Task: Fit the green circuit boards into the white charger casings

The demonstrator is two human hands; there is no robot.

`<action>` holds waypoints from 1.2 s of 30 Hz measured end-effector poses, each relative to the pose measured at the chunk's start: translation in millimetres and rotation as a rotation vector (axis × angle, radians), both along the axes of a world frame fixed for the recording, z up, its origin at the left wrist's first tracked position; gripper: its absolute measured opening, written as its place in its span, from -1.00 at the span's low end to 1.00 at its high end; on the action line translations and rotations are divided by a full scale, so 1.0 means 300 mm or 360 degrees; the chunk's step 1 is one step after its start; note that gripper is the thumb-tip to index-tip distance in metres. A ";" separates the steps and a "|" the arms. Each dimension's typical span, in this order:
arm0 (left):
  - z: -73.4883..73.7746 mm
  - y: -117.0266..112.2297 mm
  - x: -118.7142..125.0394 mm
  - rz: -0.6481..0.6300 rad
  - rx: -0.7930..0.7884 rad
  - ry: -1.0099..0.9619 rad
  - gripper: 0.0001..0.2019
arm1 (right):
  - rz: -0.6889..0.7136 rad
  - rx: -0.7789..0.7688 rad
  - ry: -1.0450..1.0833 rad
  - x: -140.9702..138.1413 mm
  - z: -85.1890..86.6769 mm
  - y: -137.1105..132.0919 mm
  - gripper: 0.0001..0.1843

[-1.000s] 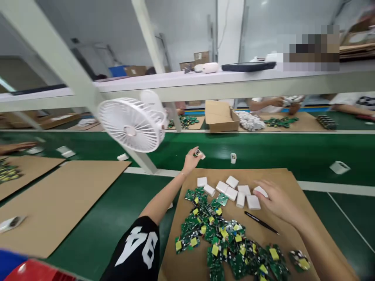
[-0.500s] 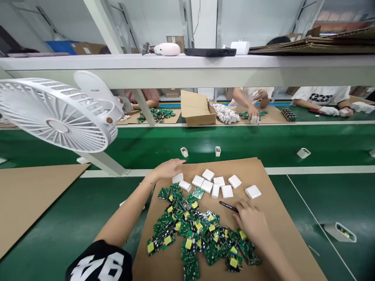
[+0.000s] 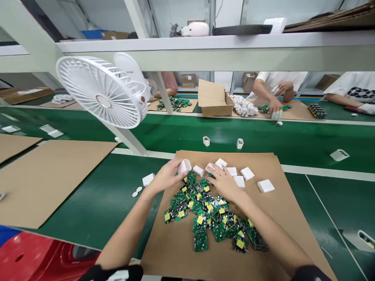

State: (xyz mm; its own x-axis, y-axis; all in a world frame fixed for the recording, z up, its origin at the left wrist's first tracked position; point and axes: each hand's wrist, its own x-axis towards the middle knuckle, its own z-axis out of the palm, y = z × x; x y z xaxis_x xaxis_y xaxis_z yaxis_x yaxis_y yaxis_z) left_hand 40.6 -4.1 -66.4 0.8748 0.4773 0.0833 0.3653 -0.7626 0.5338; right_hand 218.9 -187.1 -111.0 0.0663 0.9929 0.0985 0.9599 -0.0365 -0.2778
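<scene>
My left hand (image 3: 166,177) is closed around a white plastic charger case (image 3: 184,166), its open end facing up. My right hand (image 3: 225,183) reaches over the white cases with its fingers spread. Its fingertips are at a case (image 3: 210,168) and the edge of a green board, which they partly cover. Several more white cases (image 3: 247,173) lie in a loose group beyond and to the right. Below both hands spreads a pile of green circuit boards (image 3: 209,212) with yellow-wrapped parts, on a cardboard sheet (image 3: 175,249).
Cases holding boards stand on the green conveyor (image 3: 175,132). A white fan (image 3: 104,99) hangs at left. Another case (image 3: 148,179) and small white discs (image 3: 136,191) lie left of the cardboard. Across the belt, co-workers sit near an open carton (image 3: 215,109). A red stool (image 3: 38,253) is at lower left.
My left hand has drawn back and closed on a white case. My right hand has moved up and left from the black pen, which no longer shows. The view has swung left.
</scene>
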 end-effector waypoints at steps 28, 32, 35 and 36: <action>0.073 -0.480 -0.167 -0.0813 -0.0962 -0.0821 -0.40 | -0.0542 0.1367 0.1919 -0.369 0.223 -0.433 -0.54; 0.066 -0.501 -0.165 -0.0748 -0.0932 -0.0925 -0.36 | -0.0404 0.1371 0.1680 -0.411 0.245 -0.437 -0.58; 0.065 -0.508 -0.158 -0.0745 -0.0903 -0.0971 -0.38 | -0.0345 0.1399 0.1620 -0.420 0.240 -0.438 -0.57; 0.067 -0.508 -0.155 -0.0766 -0.0887 -0.0967 -0.40 | -0.0333 0.1392 0.1614 -0.420 0.238 -0.440 -0.56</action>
